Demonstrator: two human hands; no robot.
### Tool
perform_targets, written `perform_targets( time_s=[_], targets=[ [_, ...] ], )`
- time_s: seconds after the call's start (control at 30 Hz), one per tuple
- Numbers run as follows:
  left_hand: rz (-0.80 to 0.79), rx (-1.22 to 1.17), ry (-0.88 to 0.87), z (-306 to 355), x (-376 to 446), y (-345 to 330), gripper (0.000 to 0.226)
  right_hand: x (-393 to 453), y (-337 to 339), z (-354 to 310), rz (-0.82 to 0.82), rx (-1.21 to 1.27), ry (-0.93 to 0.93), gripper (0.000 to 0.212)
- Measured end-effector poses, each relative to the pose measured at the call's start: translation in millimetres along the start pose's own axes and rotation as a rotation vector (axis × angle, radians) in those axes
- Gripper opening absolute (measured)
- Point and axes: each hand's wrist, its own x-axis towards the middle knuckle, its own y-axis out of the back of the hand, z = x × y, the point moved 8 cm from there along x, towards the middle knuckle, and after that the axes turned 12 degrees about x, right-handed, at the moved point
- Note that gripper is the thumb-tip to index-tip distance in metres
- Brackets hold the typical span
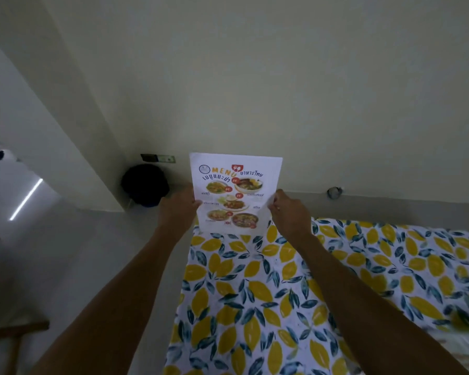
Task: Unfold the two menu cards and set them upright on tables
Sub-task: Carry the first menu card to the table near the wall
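Menu card held upright over the far left corner of the tabletop.

The menu card (235, 193) is thin and could buckle or tip off the far edge of the lemon-print tabletop (282, 307) if let go before it stands steady. The left hand (178, 208) and right hand (289, 209) each pinch closed on a side edge, low down.
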Motion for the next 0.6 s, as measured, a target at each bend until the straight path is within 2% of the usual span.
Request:
perform_targets(
  time_s=[0.17, 0.33, 0.6],
  targets=[
    [0.018, 0.04, -0.081, -2.3, 11.8, -35.7, 0.028, 7.5, -23.5, 17.9, -0.009, 0.034, -0.077, 0.022],
    [-0.002, -0.073, -0.071, -5.7, 16.6, -49.3, 0.025, 9.7, -28.6, 22.3, 0.008, 0.165, -0.146, 0.016],
    [-0.086, -0.12, -0.066, -2.4, 10.2, -50.4, 0.026, 2.2, -38.6, 27.8, -0.061, 0.192, -0.233, 0.025]
  ],
)
